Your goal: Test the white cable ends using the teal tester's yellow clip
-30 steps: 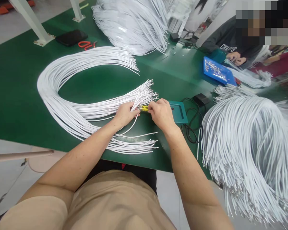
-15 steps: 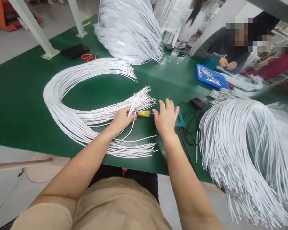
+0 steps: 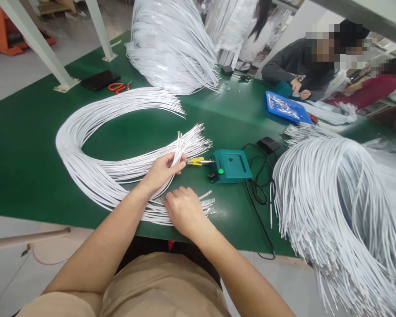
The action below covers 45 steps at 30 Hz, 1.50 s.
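My left hand (image 3: 168, 168) is closed round a small bunch of white wires (image 3: 178, 147), whose tips point up. Just right of its fingertips is a small yellow-handled tool (image 3: 195, 161) with a metal tip towards the teal box (image 3: 232, 165); I cannot tell whether the hand touches it. The box has a green button on its near left side. My right hand (image 3: 185, 209), fingers curled, is on the near end of the looped wire bundle (image 3: 72, 136), close to the table's front edge. Its fingertips are hidden among the wires.
A large wire bundle (image 3: 171, 48) lies at the back, another (image 3: 317, 176) hangs over the right edge. Red-handled scissors (image 3: 119, 87) and a black phone (image 3: 100, 80) lie back left. A black cable (image 3: 259, 189) runs beside the box. Across the table, a co-worker sits near a blue tray (image 3: 287, 108).
My right hand has moved from in front of the teal box towards me and left, onto the near wire ends, its fingers now curled. The box is uncovered. My left hand keeps its wires.
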### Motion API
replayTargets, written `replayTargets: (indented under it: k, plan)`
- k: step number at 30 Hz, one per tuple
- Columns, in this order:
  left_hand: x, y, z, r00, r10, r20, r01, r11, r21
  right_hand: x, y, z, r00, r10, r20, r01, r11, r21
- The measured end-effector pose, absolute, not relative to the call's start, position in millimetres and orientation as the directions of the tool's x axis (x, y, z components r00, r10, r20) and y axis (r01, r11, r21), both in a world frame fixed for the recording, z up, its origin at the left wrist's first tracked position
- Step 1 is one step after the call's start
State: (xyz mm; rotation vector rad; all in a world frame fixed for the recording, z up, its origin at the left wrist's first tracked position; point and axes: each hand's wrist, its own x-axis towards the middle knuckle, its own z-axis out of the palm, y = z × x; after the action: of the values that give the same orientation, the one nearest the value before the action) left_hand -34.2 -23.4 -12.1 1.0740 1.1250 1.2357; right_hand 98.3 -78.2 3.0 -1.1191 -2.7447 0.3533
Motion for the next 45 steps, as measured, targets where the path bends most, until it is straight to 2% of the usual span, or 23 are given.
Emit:
replayTargets:
  k: [4,6,9,11,16,21,25,28,31,33,37,39,42,45]
  plan:
    - [-35.9,-26.0,-11.3,0.054,0.993,-0.101,-0.15,0.108,0.983,110.3,-64.9,14.7,-0.609,0.787,-0.1,0.663,0.436,-0.609]
    - [-36.6,-26.2,-11.4,0.081,0.994,-0.076,-0.139,0.087,0.986,116.0,-47.3,23.5,-0.447,0.893,-0.056,0.606,0.256,-0.753]
    - [-37.0,-25.4,-13.1,0.113,0.992,-0.056,-0.152,0.073,0.986,119.8,-19.6,33.3,-0.186,0.982,-0.011,0.423,0.07,-0.903]
    - [-36.8,-24.6,-14.7,0.128,0.989,-0.077,-0.173,0.099,0.98,118.4,-6.4,36.9,-0.15,0.987,-0.055,0.313,-0.005,-0.95]
    - [-34.5,-24.5,-13.4,0.127,0.985,-0.113,-0.197,0.137,0.971,111.7,2.0,39.9,-0.176,0.977,-0.122,0.174,-0.091,-0.981]
    - [-31.9,-25.9,-7.3,0.112,0.983,-0.148,-0.339,0.178,0.924,113.2,-5.2,34.4,-0.141,0.975,-0.17,0.097,-0.158,-0.983]
    - [-31.6,-25.0,-8.3,0.102,0.985,-0.137,-0.268,0.16,0.95,111.2,-7.4,29.0,-0.166,0.967,-0.194,0.086,-0.182,-0.979]
    - [-31.4,-24.2,-10.1,0.083,0.992,-0.098,-0.237,0.115,0.965,106.8,-5.6,26.9,-0.116,0.984,-0.133,0.027,-0.131,-0.991]
    - [-31.1,-24.0,-10.3,0.046,0.994,-0.104,-0.234,0.112,0.966,104.5,-4.1,25.7,0.051,0.998,-0.046,-0.063,-0.043,-0.997]
    - [-30.9,-24.1,-9.8,0.023,0.994,-0.109,-0.215,0.111,0.97,104.3,-5.1,24.7,0.082,0.997,-0.009,0.004,-0.009,-1.0]
    - [-30.8,-24.2,-9.6,-0.011,0.998,-0.068,-0.179,0.065,0.982,102.4,-10.3,21.3,0.034,0.996,0.087,0.381,0.068,-0.922]
    - [-31.3,-23.6,-10.8,-0.01,0.999,-0.054,-0.169,0.051,0.984,100.4,-11.5,19.5,0.021,0.993,0.118,0.44,0.096,-0.893]
    - [-32.3,-22.3,-13.4,-0.002,0.998,-0.07,-0.151,0.068,0.986,98.2,-10.2,17.2,0.011,0.997,0.081,0.34,0.073,-0.938]
    - [-32.4,-21.6,-15.0,-0.002,0.996,-0.084,-0.15,0.083,0.985,97.6,-8.6,14.3,-0.011,0.998,-0.065,0.067,-0.064,-0.996]
